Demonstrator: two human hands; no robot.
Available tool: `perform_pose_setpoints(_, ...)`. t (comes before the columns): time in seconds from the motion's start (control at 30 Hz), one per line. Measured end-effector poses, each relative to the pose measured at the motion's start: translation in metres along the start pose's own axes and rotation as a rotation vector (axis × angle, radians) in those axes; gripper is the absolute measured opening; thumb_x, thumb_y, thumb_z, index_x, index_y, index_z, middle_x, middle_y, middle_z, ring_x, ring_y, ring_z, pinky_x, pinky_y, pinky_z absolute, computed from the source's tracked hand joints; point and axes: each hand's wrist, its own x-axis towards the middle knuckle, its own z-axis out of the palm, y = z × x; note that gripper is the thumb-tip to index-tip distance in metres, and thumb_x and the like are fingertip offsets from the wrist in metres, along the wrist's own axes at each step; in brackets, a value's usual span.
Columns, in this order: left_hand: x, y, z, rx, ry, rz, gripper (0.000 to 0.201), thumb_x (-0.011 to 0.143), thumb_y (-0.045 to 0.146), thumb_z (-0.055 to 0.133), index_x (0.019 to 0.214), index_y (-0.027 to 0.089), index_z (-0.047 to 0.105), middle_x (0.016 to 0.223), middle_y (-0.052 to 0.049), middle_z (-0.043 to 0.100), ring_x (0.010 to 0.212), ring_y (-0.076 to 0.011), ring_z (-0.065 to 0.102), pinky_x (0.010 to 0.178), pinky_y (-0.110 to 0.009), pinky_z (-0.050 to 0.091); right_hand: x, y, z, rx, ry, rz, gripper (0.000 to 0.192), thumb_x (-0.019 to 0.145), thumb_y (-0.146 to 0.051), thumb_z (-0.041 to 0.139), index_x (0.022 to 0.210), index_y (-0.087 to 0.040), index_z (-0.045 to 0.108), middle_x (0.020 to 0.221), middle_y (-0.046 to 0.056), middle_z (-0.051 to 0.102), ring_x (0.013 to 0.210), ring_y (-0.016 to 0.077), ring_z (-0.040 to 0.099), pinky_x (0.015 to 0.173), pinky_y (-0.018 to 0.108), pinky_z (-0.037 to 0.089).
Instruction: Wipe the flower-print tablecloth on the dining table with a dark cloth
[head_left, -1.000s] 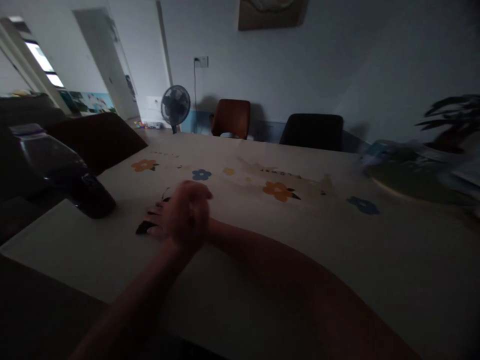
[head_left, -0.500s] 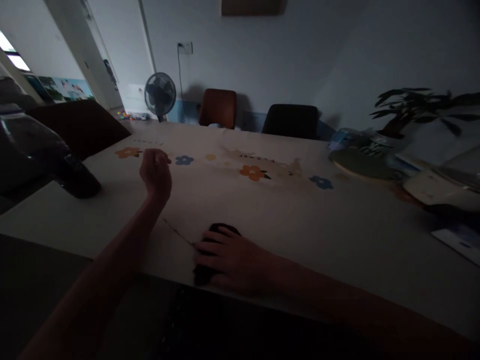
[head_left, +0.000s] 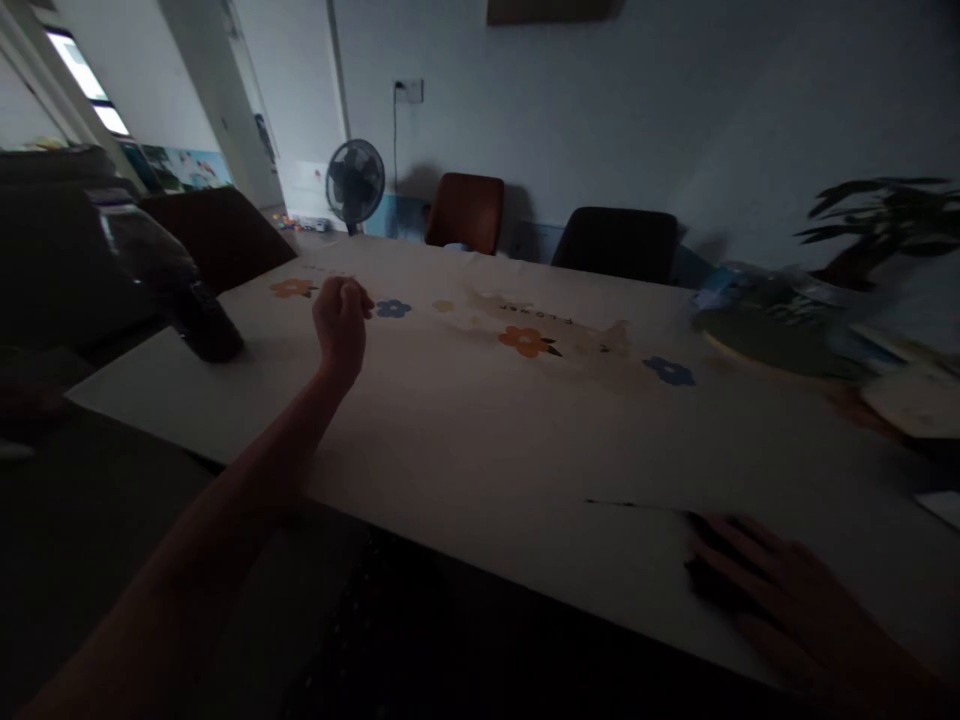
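Right hand (head_left: 780, 590) on small dark object (head_left: 709, 560)

1 head-worn view, forward and down across the near table (head_left: 480, 440) edge, far wall behind.

A home dining room: flowered tablecloth (head_left: 525, 420), chairs (head_left: 465, 212), standing fan (head_left: 354, 183).

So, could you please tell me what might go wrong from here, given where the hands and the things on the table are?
The left hand is raised in a fist close to the dark bottle near the table edge; a sweep could tip it. The right hand presses a dark object by the near edge, where it might slide off. The dim light makes a thin dark line easy to miss.
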Motion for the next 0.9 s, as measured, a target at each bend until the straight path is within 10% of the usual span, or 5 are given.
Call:
perform_pose_setpoints(0.23, 0.014, 0.04, -0.079, 0.232, 0.028, 0.387, 0.02, 0.088, 0.013, 0.043, 0.069, 0.018, 0.049, 0.063, 0.001, 0.055, 0.058, -0.0083, 0.052, 0.063, -0.022, 0.042, 0.072, -0.06, 0.004, 0.074, -0.027, -0.255, 0.065, 0.099, -0.041, 0.044, 0.159, -0.037, 0.021, 0.156, 0.003, 0.036, 0.144, 0.0321, 0.032, 0.111, 0.06, 0.035)
perform_pose_setpoints(0.53, 0.002, -0.03, -0.227, 0.991, 0.011, -0.153, 0.018, 0.089, 0.02, 0.051, 0.076, 0.019, 0.063, 0.086, 0.0, 0.067, 0.084, -0.0186, 0.057, 0.077, -0.028, 0.035, 0.267, -0.198, 0.013, 0.31, -0.077, -0.645, 0.039, 0.106, -0.037, 0.044, 0.138, -0.018, 0.054, 0.148, 0.008, 0.048, 0.141, 0.027, 0.034, 0.116, 0.051, 0.029)
perform_pose_setpoints(0.9, 0.011, -0.061, -0.243, 0.808, 0.043, -0.247, 0.028, 0.082, 0.004, 0.05, 0.058, 0.015, 0.061, 0.07, 0.001, 0.061, 0.071, -0.0135, 0.053, 0.066, -0.024, 0.032, 0.45, -0.382, 0.056, 0.314, -0.218, -0.837, 0.04, 0.108, -0.042, 0.039, 0.141, -0.023, 0.049, 0.152, 0.003, 0.042, 0.141, 0.0284, 0.032, 0.111, 0.06, 0.034)
